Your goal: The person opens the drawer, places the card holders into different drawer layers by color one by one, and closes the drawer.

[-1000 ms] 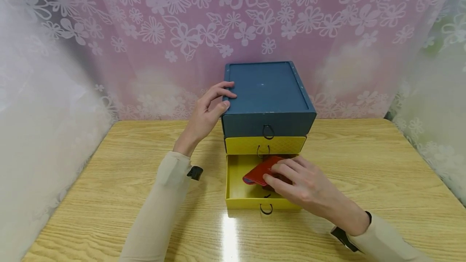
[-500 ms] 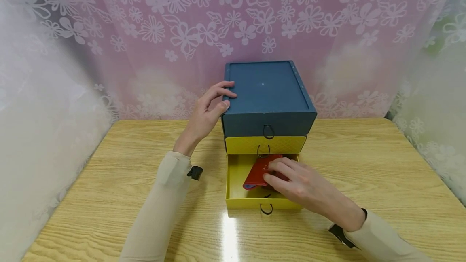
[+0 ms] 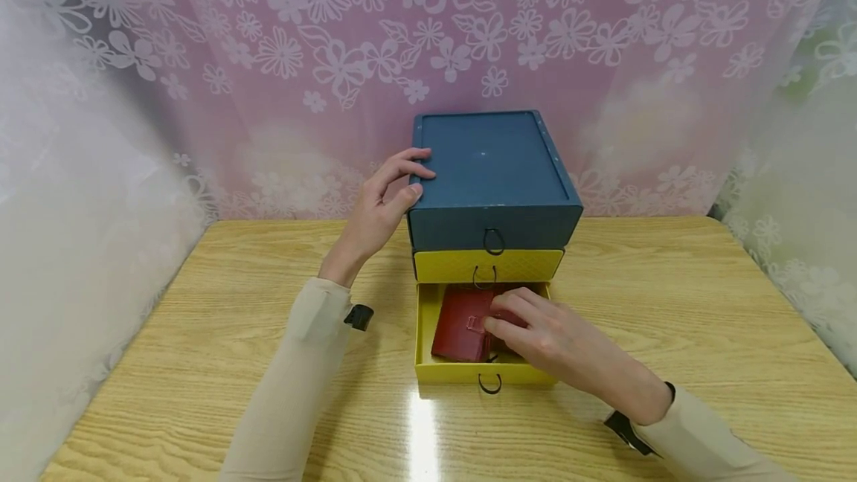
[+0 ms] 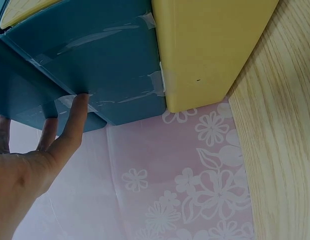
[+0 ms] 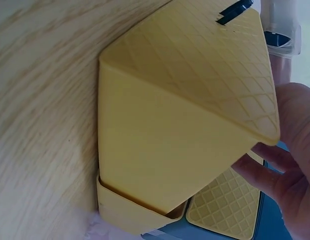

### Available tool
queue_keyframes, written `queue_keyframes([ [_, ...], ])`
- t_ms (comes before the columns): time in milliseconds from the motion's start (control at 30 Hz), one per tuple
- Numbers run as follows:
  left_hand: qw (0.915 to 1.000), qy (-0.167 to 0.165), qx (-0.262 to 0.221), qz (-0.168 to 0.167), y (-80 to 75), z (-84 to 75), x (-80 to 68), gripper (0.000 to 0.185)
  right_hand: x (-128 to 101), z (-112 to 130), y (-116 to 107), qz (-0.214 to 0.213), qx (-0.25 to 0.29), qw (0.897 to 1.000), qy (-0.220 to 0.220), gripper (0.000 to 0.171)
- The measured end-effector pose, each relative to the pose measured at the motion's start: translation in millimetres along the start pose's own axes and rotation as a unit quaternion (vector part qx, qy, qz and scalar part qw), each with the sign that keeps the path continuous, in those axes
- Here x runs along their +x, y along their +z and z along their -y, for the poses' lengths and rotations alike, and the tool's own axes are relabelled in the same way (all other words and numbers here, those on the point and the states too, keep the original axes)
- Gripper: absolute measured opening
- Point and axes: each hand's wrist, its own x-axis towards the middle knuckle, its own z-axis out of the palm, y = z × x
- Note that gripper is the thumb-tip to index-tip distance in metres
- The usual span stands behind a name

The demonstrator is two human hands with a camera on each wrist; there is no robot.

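A dark red wallet (image 3: 458, 329) with a small clasp tab lies in the pulled-out yellow bottom drawer (image 3: 450, 373). My right hand (image 3: 559, 337) reaches into that drawer, thumb and fingertips pinching the wallet near its clasp. The hand covers the wallet's right part. At the upper left of the stack, my left hand (image 3: 378, 207) rests its fingers and thumb on the left edge of the blue top unit (image 3: 489, 162). In the left wrist view, fingers (image 4: 69, 132) touch the taped blue side. The right wrist view shows the drawer's outer wall (image 5: 160, 135) hiding the wallet.
Between the blue unit and the open drawer is a yellow drawer front (image 3: 442, 268) with a black loop handle. Another loop handle (image 3: 493, 242) hangs on the blue front. The stack stands on a wood-grain table (image 3: 268, 259) before a pink floral curtain (image 3: 321, 95).
The wallet, earlier tilted with its bright red cover showing, has turned and now lies flatter and further left, clasp visible. The right hand shifts slightly; the left hand stays in place.
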Motion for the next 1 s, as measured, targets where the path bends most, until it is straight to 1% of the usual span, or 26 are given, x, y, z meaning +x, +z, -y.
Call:
queue_keyframes([
  [67, 1.0000, 0.001, 0.000, 0.000, -0.1, -0.4, 0.4, 0.029, 0.1, -0.6, 0.2, -0.009, 0.000, 1.000, -0.003, 0.039],
  [133, 1.0000, 0.000, 0.001, 0.000, -0.2, -0.8, 0.5, 0.029, 0.5, -0.9, 0.6, -0.021, -0.001, 1.000, -0.007, 0.020],
  [167, 1.0000, 0.000, 0.001, 0.000, -0.2, -1.0, 0.5, 0.029, 0.7, -1.0, 0.7, -0.026, -0.001, 1.000, -0.010, 0.015],
  [200, 1.0000, -0.001, 0.002, 0.000, -0.3, -1.1, 0.5, 0.029, 0.9, -1.1, 1.0, -0.032, 0.000, 0.999, -0.012, 0.019],
  [267, 1.0000, -0.002, 0.002, 0.001, -0.3, -1.1, 0.3, 0.029, 1.1, -0.7, 1.3, -0.039, -0.002, 0.999, -0.014, 0.035],
  [367, 1.0000, -0.003, 0.002, 0.001, -0.2, -1.4, 0.2, 0.028, -0.2, 0.4, 0.6, -0.042, 0.000, 0.999, -0.015, 0.043],
  [533, 1.0000, -0.003, 0.006, 0.001, 0.0, -2.5, 0.0, 0.028, -6.1, 5.2, -2.6, -0.032, -0.001, 0.999, -0.008, 0.047],
  [667, 1.0000, -0.006, 0.005, 0.001, -0.2, -2.5, 0.0, 0.028, -10.7, 8.8, -3.6, -0.032, 0.005, 0.999, -0.011, 0.038],
  [800, 1.0000, -0.009, 0.004, 0.002, -0.2, -2.1, -0.4, 0.029, -14.4, 12.4, -2.0, -0.035, 0.007, 0.999, -0.038, 0.031],
  [1000, 0.9999, -0.010, 0.003, 0.002, -0.5, -1.9, -1.1, 0.029, -18.7, 19.1, -2.0, -0.032, -0.016, 0.997, -0.069, 0.038],
])
